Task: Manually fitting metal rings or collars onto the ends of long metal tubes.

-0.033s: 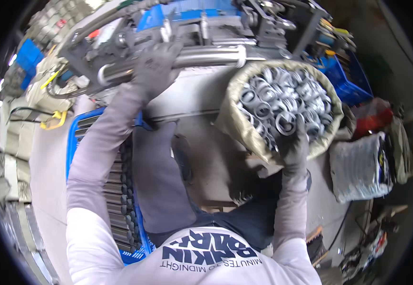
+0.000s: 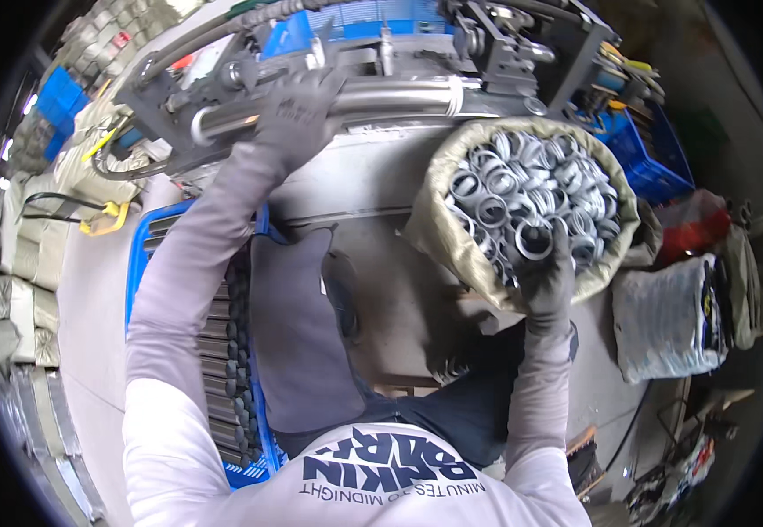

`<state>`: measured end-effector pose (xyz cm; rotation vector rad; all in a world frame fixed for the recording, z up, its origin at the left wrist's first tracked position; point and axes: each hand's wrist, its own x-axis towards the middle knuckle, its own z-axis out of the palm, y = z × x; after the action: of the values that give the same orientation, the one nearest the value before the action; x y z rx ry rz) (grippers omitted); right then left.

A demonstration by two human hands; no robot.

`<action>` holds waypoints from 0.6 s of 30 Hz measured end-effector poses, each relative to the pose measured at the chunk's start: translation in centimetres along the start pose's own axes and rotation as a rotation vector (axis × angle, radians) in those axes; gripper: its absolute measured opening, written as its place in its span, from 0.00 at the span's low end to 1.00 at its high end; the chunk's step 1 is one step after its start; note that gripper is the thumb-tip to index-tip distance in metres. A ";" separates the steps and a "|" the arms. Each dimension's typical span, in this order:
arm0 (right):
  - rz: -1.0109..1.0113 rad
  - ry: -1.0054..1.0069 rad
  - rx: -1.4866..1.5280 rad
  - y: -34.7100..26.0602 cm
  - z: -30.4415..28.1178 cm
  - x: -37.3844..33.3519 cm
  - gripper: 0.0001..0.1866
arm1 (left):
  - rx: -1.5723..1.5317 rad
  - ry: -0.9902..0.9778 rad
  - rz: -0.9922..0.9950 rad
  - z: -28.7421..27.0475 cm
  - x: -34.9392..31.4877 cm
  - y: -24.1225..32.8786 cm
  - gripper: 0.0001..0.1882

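Note:
My left hand (image 2: 298, 119), in a grey glove, is closed over a shiny metal tube (image 2: 390, 97) that lies across the machine (image 2: 509, 57) in front of me. The tube has a white ring (image 2: 456, 95) near its right end and another pale ring at its left. On the right, my gloved right hand (image 2: 546, 277) reaches over the near rim of a woven sack (image 2: 434, 215). Its thumb and fingers pinch a grey ring (image 2: 534, 240) on top of a heap of similar rings (image 2: 495, 180). Part of its fingers is hidden among them.
A blue crate (image 2: 135, 263) of dark tubes (image 2: 223, 369) stands left of my legs. Another blue crate (image 2: 654, 149) is beyond the sack. A wrapped bundle (image 2: 669, 316) lies at the right, and a yellow-handled tool (image 2: 104, 218) at the left.
The whole view has shifted slightly. The ring at my right hand shows more clearly between thumb and fingers. My left hand stays on the tube.

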<state>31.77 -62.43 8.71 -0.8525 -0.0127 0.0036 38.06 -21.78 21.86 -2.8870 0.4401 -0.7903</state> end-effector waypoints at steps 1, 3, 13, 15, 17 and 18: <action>0.285 0.180 0.140 -1.6 1.4 0.5 0.27 | 0.085 0.054 -0.041 0.4 0.9 -1.0 0.31; 0.186 -0.084 -0.115 -1.2 0.3 0.5 0.32 | 0.115 0.043 -0.072 0.9 3.7 -3.4 0.31; 0.076 -0.240 -0.013 -1.2 -2.0 0.0 0.44 | 0.161 -0.158 -0.156 7.8 14.1 -8.1 0.35; 0.075 -0.191 0.069 -1.7 -1.0 -0.1 0.38 | 0.081 -0.171 -0.150 9.8 14.6 -8.7 0.38; 0.081 -0.141 0.083 -1.8 -0.6 0.2 0.33 | 0.047 -0.206 -0.132 11.4 14.1 -10.1 0.40; 0.151 -0.118 0.145 -1.5 -0.6 0.7 0.34 | 0.110 -0.218 -0.091 11.8 13.3 -11.9 0.40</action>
<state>32.45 -63.85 9.48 -0.7062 -0.0578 0.1944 58.01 -14.17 20.34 -2.8632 0.2350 -0.4857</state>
